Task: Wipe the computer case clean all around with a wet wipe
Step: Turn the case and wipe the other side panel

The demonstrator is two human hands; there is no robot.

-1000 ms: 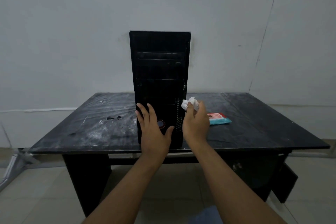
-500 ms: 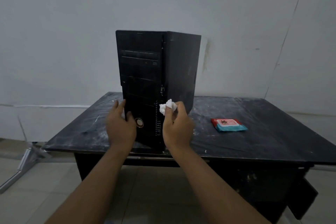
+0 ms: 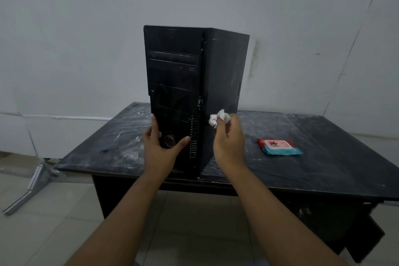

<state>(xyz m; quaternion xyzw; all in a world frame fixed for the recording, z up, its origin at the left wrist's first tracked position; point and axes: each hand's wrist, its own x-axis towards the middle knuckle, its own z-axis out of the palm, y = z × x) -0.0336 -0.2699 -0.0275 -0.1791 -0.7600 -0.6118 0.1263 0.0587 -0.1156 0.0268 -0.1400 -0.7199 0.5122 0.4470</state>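
Wall (image 3: 86,28): pale, plain, fills the upper half of the frame; a dark streak shows just right of the case.

Table (image 3: 323,164): black top with white scuffs and smears, crossing the middle of the frame from left to right.

Computer case (image 3: 177,84): black tower, upright at frame centre, standing at the table's near edge. It is angled so the front panel and the right side panel both show. Drive bays are in the upper front, a round button (image 3: 169,140) low on the front, and a vent strip along the front's right edge.

Left hand (image 3: 159,149): grasps the case low at the front's left edge, fingers up along that edge, thumb laid across the front just beside the button.

Right hand (image 3: 228,147): just right of the case's lower corner, fingertips pinching the wipe.

Wipe pack (image 3: 278,147): red and teal, flat on the table, right of centre, apart from the case.

Wet wipe (image 3: 218,117): white, crumpled, held in front of the lower side panel; cannot tell if it touches.
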